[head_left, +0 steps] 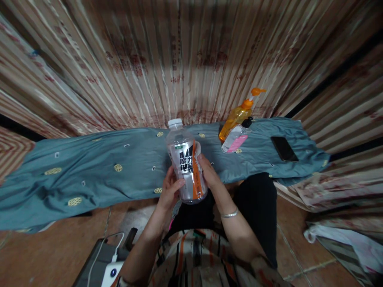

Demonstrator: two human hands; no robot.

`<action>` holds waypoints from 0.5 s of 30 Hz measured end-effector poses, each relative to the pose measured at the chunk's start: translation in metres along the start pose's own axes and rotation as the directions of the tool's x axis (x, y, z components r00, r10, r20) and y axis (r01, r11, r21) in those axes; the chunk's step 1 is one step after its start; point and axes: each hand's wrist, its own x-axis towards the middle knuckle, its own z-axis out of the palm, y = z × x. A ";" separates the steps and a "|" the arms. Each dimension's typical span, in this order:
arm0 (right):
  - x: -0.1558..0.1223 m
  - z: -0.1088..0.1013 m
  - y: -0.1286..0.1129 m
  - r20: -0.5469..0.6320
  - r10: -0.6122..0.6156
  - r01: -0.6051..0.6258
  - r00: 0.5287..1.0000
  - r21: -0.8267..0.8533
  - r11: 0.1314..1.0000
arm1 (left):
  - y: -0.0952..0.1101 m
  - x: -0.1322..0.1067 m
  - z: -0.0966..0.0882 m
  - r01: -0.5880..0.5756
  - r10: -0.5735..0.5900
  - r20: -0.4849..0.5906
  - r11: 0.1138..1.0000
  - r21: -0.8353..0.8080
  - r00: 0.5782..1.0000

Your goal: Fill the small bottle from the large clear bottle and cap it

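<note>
Between my two hands is a large clear plastic drink bottle (186, 163) with a white cap and a silver, black and orange label. It is held nearly upright, leaning slightly, over the near edge of the cloth. My left hand (171, 187) grips its lower left side, thumb across the front. Around the right side curls my right hand (207, 169), its fingers partly hidden behind the bottle. To the right stand an orange pump bottle (236, 119) and, touching or just in front of it, a clear bottle with a pink label and black cap (235, 139).
A teal cloth with yellow pineapple prints (98, 171) covers the long surface. A black phone (284, 148) lies at its right end. Pleated curtains (149, 71) hang behind and at both sides. A white power bank with a cable (112, 273) sits at lower left.
</note>
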 end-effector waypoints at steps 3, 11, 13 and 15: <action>0.002 -0.004 0.002 0.001 0.007 -0.007 1.000 0.018 1.000 | -0.005 0.000 -0.002 -0.021 0.021 0.001 0.999 0.046 1.000; -0.031 0.010 0.004 -0.162 -0.087 0.059 0.983 -0.169 0.984 | -0.004 0.005 -0.018 -0.270 0.302 -0.038 0.896 0.353 0.953; -0.035 0.016 0.002 -0.137 -0.105 0.075 0.985 -0.210 0.975 | -0.005 0.003 -0.015 -0.263 0.299 -0.050 0.897 0.355 0.953; -0.035 0.017 -0.002 -0.083 -0.117 0.095 0.990 -0.233 0.968 | -0.007 0.002 -0.012 -0.251 0.287 -0.054 0.902 0.352 0.956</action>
